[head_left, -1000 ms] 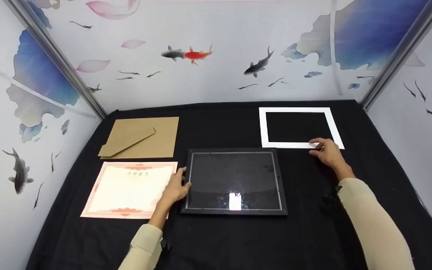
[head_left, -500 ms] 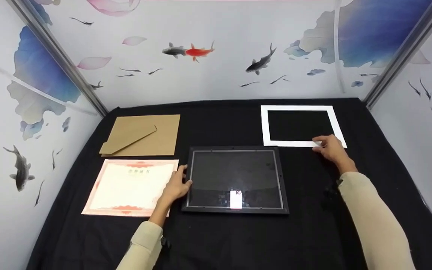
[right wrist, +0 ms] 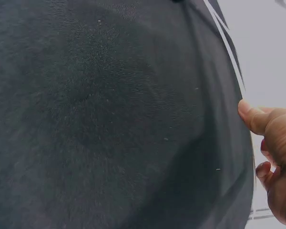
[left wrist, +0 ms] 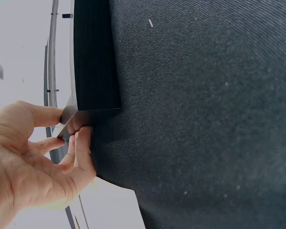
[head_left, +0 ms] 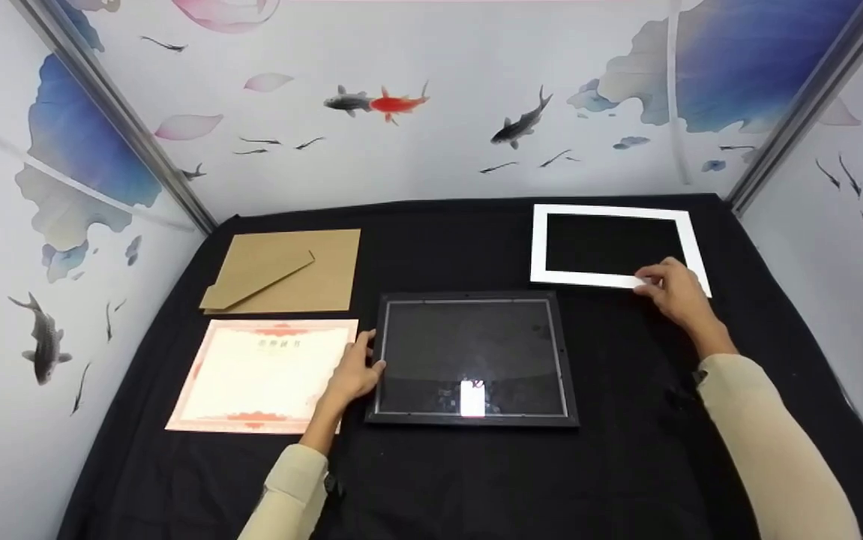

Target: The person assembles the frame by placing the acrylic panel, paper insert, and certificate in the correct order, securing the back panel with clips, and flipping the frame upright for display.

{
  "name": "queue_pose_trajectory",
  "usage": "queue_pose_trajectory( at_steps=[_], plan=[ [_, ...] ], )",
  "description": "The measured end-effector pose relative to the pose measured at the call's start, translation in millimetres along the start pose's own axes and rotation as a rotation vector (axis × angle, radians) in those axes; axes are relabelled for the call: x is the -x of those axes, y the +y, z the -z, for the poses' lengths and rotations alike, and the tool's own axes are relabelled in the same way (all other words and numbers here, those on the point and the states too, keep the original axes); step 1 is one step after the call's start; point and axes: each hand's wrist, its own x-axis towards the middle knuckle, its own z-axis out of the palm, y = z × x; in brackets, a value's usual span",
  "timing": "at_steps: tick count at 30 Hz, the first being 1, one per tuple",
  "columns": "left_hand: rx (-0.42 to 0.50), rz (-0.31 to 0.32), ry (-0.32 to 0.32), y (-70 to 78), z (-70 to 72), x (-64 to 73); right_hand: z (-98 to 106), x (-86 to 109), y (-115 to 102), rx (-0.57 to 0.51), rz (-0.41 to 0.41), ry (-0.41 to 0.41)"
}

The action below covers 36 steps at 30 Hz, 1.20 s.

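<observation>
A black picture frame with a clear reflective pane lies in the middle of the black cloth. My left hand holds its left side; in the left wrist view the thumb is at the rim and the fingers are against the outer side. At the back right, my right hand pinches the near edge of a white picture mat, close to its right corner. The mat is a thin rectangle with a large window. In the right wrist view it shows as a narrow white strip under the thumb.
A certificate with a pink-red border lies left of the frame, partly under my left forearm. Behind it is a brown backing board with a folded stand. Patterned white panels enclose the back and sides.
My right hand has taken hold of the white mat, which has shifted right and slightly away and now sits a little tilted. The left hand stays at the frame's left side.
</observation>
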Motion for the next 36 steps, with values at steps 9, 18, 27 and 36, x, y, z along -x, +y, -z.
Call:
queue_pose_trajectory(
  at_steps=[9,18,27,36],
  plan=[
    [0.032,-0.023,0.013,-4.1,0.8,2.2,-1,28.1,-48,-0.057,0.081,0.08],
    [0.068,-0.027,0.021,-3.4,-0.8,3.4,-23,53.0,-99,-0.114,0.092,0.053],
    [0.025,0.007,-0.003,4.4,-1.1,-0.6,-41,79.4,-139,-0.138,0.141,-0.006],
    [0.049,-0.037,-0.007,-2.1,-1.7,2.7,-60,96.4,-172,-0.122,0.224,-0.091]
  ],
)
